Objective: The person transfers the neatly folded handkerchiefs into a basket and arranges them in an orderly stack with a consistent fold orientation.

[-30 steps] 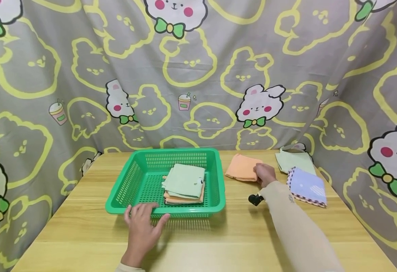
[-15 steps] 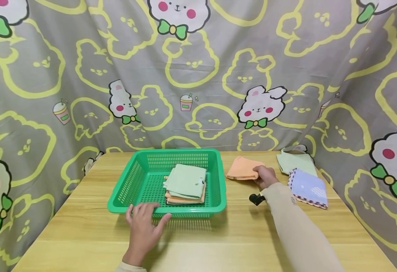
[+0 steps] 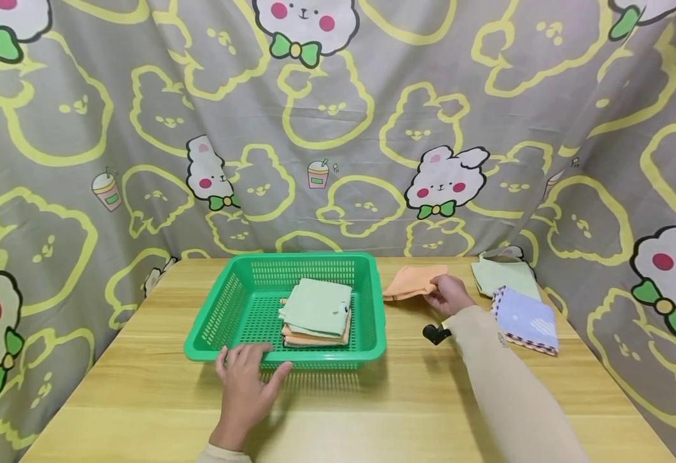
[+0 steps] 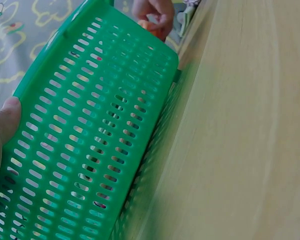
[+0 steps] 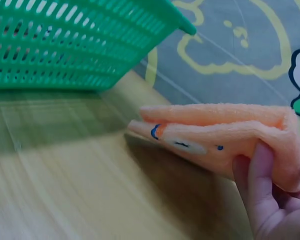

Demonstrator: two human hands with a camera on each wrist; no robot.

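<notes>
My right hand (image 3: 450, 296) pinches a folded orange washcloth (image 3: 416, 281) by its right edge, to the right of the basket. In the right wrist view the washcloth (image 5: 215, 140) is raised off the wood at a tilt, and small embroidery shows on its face. My left hand (image 3: 247, 386) holds the near rim of the green plastic basket (image 3: 380, 344), fingers over the edge and thumb outside. Inside the basket lies a stack of folded cloths, a pale green cloth (image 3: 317, 308) on top and orange ones under it.
On the right of the wooden table (image 3: 338, 424) lie a folded pale green cloth (image 3: 506, 278) and a blue cloth (image 3: 525, 318) with a checked edge, which overlaps it. A patterned grey curtain (image 3: 349, 218) hangs behind and at both sides.
The orange washcloth has tilted and lifted at the side in my right hand, which has risen slightly. My left hand stays at the basket rim.
</notes>
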